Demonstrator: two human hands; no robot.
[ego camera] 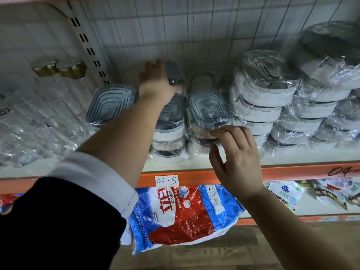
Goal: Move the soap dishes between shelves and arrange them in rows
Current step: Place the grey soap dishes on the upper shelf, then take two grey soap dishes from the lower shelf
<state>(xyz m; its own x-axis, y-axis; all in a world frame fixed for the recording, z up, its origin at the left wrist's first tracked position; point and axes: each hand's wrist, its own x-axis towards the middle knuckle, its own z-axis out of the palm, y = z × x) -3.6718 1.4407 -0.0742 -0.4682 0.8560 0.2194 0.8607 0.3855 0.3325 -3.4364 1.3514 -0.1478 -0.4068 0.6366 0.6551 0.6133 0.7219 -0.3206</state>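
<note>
Past the dark sleeve, left hand grips a half-hidden grey dish; right hand pinches a wrapped dish

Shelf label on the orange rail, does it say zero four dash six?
No, the white shelf label stuck on the orange rail reads 04-5 in handwriting.

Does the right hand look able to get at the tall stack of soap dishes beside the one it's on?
Probably yes. The right hand grips the front stack, and the tall stack stands right beside it with nothing between; the left hand holds a dark soap dish further back.
</note>
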